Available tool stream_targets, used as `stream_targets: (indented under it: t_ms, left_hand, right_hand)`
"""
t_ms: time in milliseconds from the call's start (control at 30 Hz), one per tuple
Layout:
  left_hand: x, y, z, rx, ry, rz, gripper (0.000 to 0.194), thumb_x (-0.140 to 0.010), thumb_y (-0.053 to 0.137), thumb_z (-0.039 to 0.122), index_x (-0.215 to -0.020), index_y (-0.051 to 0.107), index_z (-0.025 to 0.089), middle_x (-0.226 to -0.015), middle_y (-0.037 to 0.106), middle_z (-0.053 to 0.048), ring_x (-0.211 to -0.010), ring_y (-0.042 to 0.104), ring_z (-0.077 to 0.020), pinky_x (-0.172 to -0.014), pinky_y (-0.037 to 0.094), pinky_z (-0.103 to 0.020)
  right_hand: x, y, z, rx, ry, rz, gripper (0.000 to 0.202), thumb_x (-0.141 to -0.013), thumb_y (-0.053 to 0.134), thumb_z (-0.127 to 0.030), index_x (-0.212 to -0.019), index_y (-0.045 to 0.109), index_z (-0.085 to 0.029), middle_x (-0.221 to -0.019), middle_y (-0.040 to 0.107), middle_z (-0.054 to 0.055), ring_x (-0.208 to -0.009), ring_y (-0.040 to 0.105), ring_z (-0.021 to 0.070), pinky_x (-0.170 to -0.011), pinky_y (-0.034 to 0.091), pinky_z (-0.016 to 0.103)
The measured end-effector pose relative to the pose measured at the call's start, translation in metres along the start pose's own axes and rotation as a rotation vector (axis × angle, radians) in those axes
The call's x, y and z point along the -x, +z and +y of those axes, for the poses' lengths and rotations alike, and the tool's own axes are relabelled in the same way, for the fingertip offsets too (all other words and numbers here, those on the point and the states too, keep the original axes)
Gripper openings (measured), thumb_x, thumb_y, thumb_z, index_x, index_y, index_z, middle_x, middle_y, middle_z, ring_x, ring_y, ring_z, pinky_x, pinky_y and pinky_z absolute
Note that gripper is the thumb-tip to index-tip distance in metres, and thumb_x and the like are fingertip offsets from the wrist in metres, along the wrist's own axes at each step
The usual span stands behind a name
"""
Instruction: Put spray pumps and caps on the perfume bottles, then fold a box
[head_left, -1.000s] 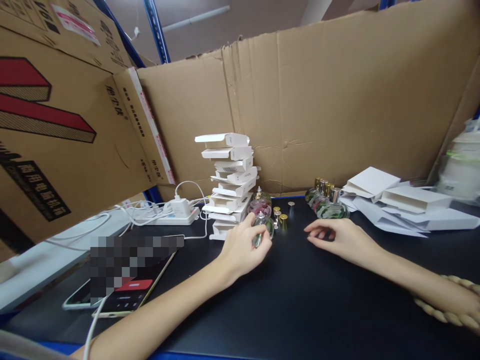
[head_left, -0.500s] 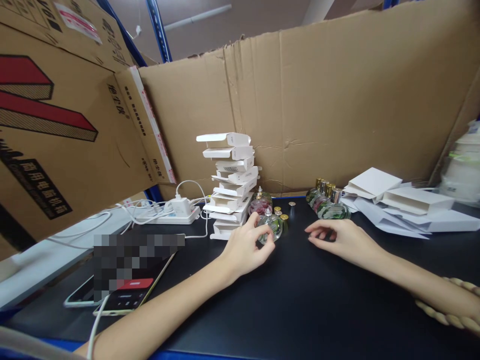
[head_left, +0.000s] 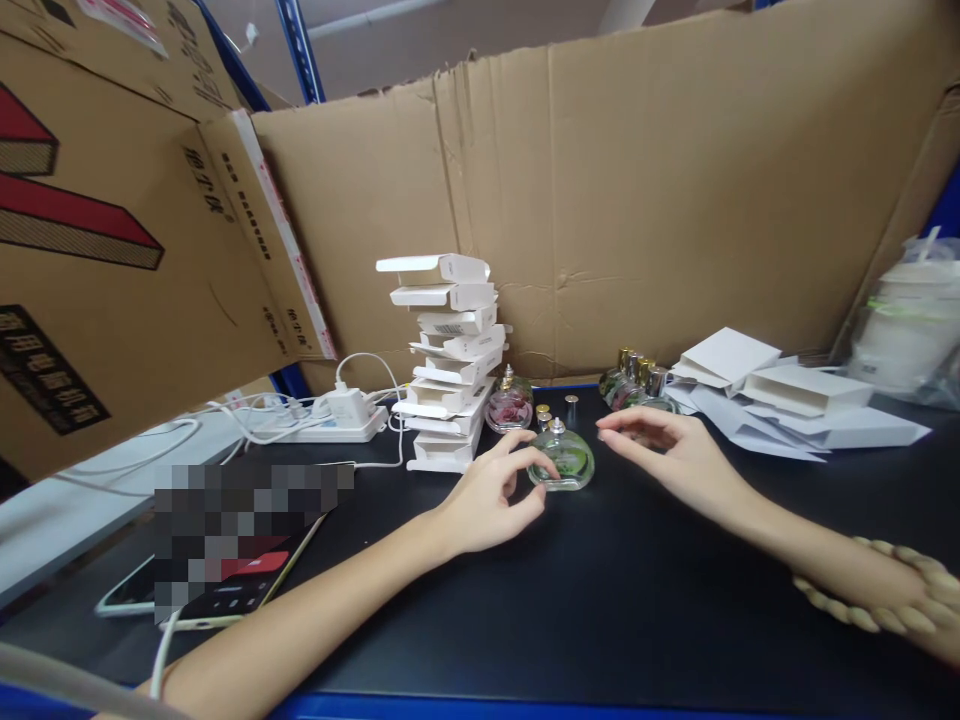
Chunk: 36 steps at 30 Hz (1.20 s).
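Observation:
A round glass bottle with green inside [head_left: 564,462] and a bare spray nozzle on top stands on the black table. At its left side is my left hand [head_left: 491,495], fingers curled and apart, fingertips by the glass; whether they touch it I cannot tell. My right hand [head_left: 660,450] hovers right of the bottle, thumb and fingers apart with nothing seen between them. Behind my left hand stands a pink bottle [head_left: 510,405]. Small metal caps [head_left: 571,405] sit behind the green bottle. Capped bottles [head_left: 626,385] stand in a group behind my right hand.
A tall stack of white boxes [head_left: 450,398] rises left of the bottles. White boxes and papers [head_left: 806,400] lie at right, near a bagged cup [head_left: 907,320]. Phones [head_left: 247,590], a power strip [head_left: 352,425] and cables are at left. Cardboard [head_left: 675,200] walls the back.
The green bottle now stands farther right relative to my left hand and shows more fully. My left hand has opened somewhat around it. The whole view has shifted slightly.

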<state>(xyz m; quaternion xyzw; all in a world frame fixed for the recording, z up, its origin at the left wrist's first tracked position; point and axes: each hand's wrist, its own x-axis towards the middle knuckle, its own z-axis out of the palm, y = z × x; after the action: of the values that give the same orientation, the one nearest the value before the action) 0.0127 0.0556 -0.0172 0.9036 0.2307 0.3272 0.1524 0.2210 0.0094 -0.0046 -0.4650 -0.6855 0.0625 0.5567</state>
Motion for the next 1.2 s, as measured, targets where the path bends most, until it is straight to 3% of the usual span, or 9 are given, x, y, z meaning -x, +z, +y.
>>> stream_targets:
  t_ms: [167,233,333,500,667,833,1033,1200]
  left_hand:
    - [0.001,0.003,0.002,0.15,0.08,-0.094,0.023,-0.075,0.046,0.021,-0.095,0.057,0.016,-0.125,0.042,-0.012,-0.045,0.038,0.0006,-0.044,0.036,-0.017]
    - [0.002,0.003,0.002,0.146,0.112,-0.114,0.025,-0.075,0.045,0.022,-0.097,0.057,0.017,-0.127,0.042,-0.011,-0.045,0.039,0.0004,-0.044,0.037,-0.017]
    - [0.004,0.001,0.002,0.078,0.15,-0.148,0.031,-0.073,0.045,0.021,-0.102,0.055,0.019,-0.13,0.039,-0.01,-0.046,0.04,-0.0004,-0.045,0.039,-0.018]
    - [0.007,0.001,0.008,-0.161,0.25,-0.204,0.042,-0.07,0.047,0.022,-0.112,0.047,0.024,-0.132,0.037,-0.007,-0.047,0.039,-0.0015,-0.053,0.044,-0.021]
    - [0.006,0.004,0.01,-0.372,0.32,-0.152,0.036,-0.077,0.042,0.024,-0.112,0.048,0.026,-0.126,0.042,-0.005,-0.044,0.04,-0.0015,-0.051,0.046,-0.021]
    - [0.005,0.004,0.007,-0.471,0.374,-0.134,0.034,-0.08,0.039,0.022,-0.112,0.049,0.026,-0.123,0.044,-0.006,-0.049,0.047,-0.0027,-0.052,0.047,-0.021]
    - [0.005,0.003,0.006,-0.489,0.409,-0.111,0.033,-0.081,0.04,0.021,-0.112,0.048,0.026,-0.122,0.045,-0.005,-0.048,0.045,-0.0025,-0.049,0.045,-0.019]
    - [0.004,0.004,0.005,-0.484,0.424,-0.106,0.033,-0.08,0.041,0.02,-0.111,0.048,0.027,-0.122,0.045,-0.004,-0.044,0.038,-0.001,-0.047,0.044,-0.018]
  right_hand:
    - [0.003,0.001,-0.002,-0.056,-0.103,0.213,0.024,-0.073,0.06,-0.04,-0.081,0.068,-0.019,-0.086,0.068,0.006,-0.074,0.062,0.0177,-0.062,0.05,0.029]
    - [0.005,0.0,-0.004,-0.041,-0.143,0.235,0.019,-0.075,0.059,-0.035,-0.083,0.069,-0.02,-0.088,0.068,0.005,-0.076,0.062,0.017,-0.062,0.05,0.028]
    - [0.008,0.001,-0.008,-0.035,-0.193,0.17,0.015,-0.075,0.06,-0.03,-0.082,0.069,-0.021,-0.084,0.069,0.004,-0.074,0.063,0.0163,-0.061,0.051,0.028]
    - [0.01,0.004,-0.009,-0.045,-0.27,0.107,0.01,-0.074,0.062,-0.026,-0.079,0.07,-0.022,-0.08,0.07,0.002,-0.077,0.063,0.0155,-0.074,0.051,0.03]
    - [0.009,0.001,-0.007,-0.018,-0.284,0.103,0.011,-0.076,0.06,-0.026,-0.078,0.069,-0.02,-0.079,0.069,0.003,-0.076,0.062,0.0159,-0.064,0.051,0.027]
    - [0.009,-0.001,-0.009,-0.014,-0.321,0.07,0.011,-0.077,0.058,-0.025,-0.078,0.068,-0.02,-0.079,0.068,0.004,-0.077,0.061,0.0158,-0.064,0.05,0.027]
    - [0.01,-0.001,-0.011,-0.026,-0.209,-0.033,0.015,-0.074,0.06,-0.031,-0.079,0.065,-0.019,-0.075,0.067,0.003,-0.064,0.057,0.014,-0.06,0.048,0.028]
    - [0.009,0.001,-0.011,-0.127,-0.131,-0.098,0.015,-0.076,0.059,-0.032,-0.08,0.063,-0.018,-0.082,0.068,0.004,-0.071,0.061,0.0147,-0.062,0.048,0.027]
